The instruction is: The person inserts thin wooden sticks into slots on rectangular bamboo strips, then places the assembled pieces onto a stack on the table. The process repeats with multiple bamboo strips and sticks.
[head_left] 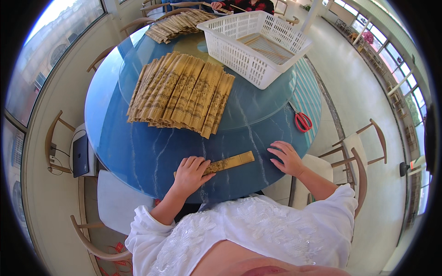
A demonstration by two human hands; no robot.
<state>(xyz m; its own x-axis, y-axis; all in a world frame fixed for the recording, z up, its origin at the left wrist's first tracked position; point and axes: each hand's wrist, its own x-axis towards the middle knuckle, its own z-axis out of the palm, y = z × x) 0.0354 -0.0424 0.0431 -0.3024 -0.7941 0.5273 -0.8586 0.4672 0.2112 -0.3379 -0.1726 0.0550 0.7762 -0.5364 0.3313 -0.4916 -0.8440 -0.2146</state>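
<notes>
A narrow golden-yellow strip [232, 161] with dark ink print, perhaps a folded fan leaf, lies slantwise on the blue marbled table close to me. My left hand [190, 174] is closed over its left end, covering much of it. Beyond the strip's other end, my right hand [286, 158] rests near the table's right edge, its fingers apart and holding nothing. A large pile of similar printed golden strips [182, 89] lies in an overlapping row farther up the table. Red-handled scissors [303, 122] are at the right, a little beyond my right hand.
A white slotted plastic basket [258, 60] stands at the far right of the round table [110, 152], with thin sticks inside. Another strip pile [177, 25] lies at the far left. A co-worker's hand [216, 6] shows across the table. Chairs surround it; a laptop [80, 156] sits left.
</notes>
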